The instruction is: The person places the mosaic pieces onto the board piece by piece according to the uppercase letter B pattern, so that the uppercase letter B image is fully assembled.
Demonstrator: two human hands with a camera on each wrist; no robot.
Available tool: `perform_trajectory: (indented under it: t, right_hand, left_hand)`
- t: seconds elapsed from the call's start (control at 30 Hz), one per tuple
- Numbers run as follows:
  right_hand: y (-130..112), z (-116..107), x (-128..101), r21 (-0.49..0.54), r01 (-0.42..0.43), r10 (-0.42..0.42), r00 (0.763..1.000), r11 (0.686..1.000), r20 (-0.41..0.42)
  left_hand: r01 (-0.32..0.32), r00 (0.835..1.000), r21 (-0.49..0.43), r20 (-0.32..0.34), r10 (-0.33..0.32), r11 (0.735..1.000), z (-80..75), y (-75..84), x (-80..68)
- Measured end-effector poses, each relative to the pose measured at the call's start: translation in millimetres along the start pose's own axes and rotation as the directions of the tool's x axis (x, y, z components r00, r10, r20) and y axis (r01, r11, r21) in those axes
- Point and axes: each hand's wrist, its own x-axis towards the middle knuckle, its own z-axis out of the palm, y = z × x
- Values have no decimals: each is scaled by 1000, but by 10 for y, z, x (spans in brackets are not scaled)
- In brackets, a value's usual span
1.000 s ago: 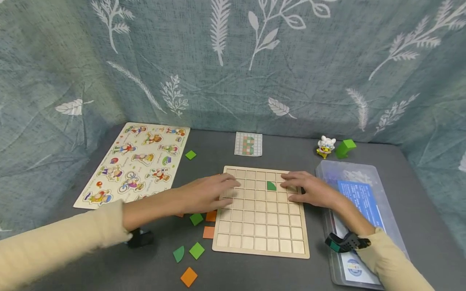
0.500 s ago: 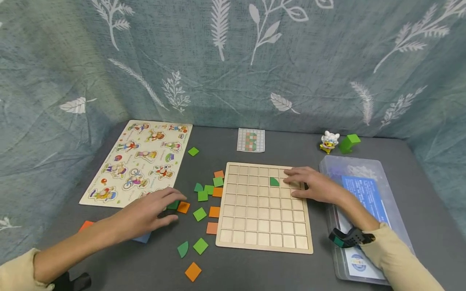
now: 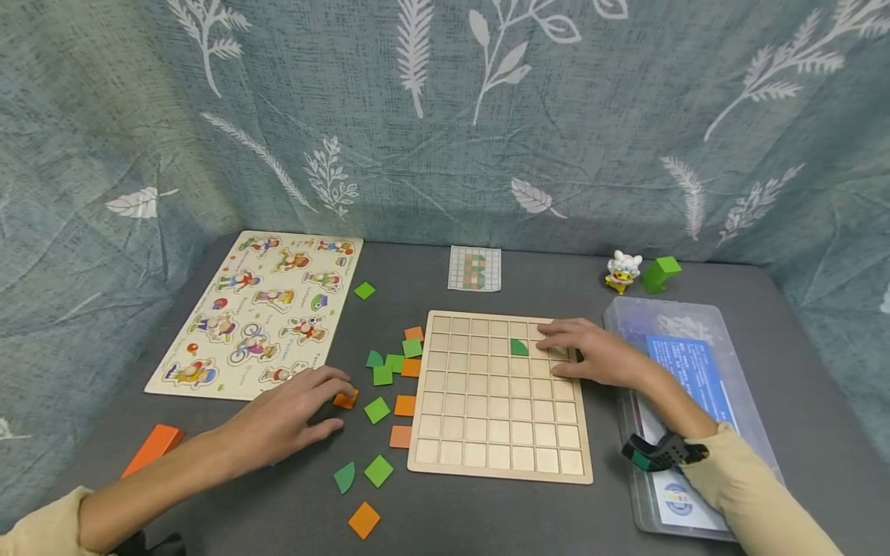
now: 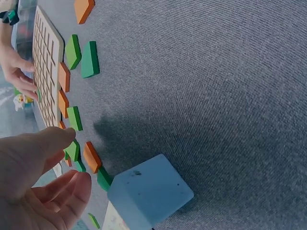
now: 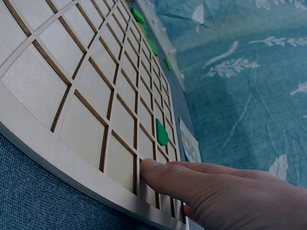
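On the grey table:
Board: a wooden board with a grid of square holes lies flat in the middle.
Green piece: one green piece sits in a hole near the far edge of the board.
Right hand: the right hand lies flat on the far right part of the board, fingers straight, holding nothing. Its fingertips are just beside the green piece.
Left hand: the left hand is down on the table left of the board. Its fingertips touch an orange tile. I cannot tell if it pinches the tile or only touches it.
Loose tiles: more green and orange tiles lie scattered between the left hand and the board.
Blue block: a blue block sits under the left hand, seen from the left wrist.
Picture puzzle: a picture puzzle lies far left.
Card: a small card lies behind the board.
Box: a clear box stands right of the board.
Toy: a small toy stands behind the box.
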Motion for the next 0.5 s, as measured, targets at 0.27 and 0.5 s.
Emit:
perform_trajectory:
  t: [0.27,0.5]
  right_hand:
    - [17,20,-5,8,-14,13,1000,1000,12]
    - [13,5,-2,8,-1,0,1000,1000,5]
  left_hand:
    - [53,997,-51,56,-50,997,22,-10,20]
    - [56,998,-24,29,-56,998,33,-33,64]
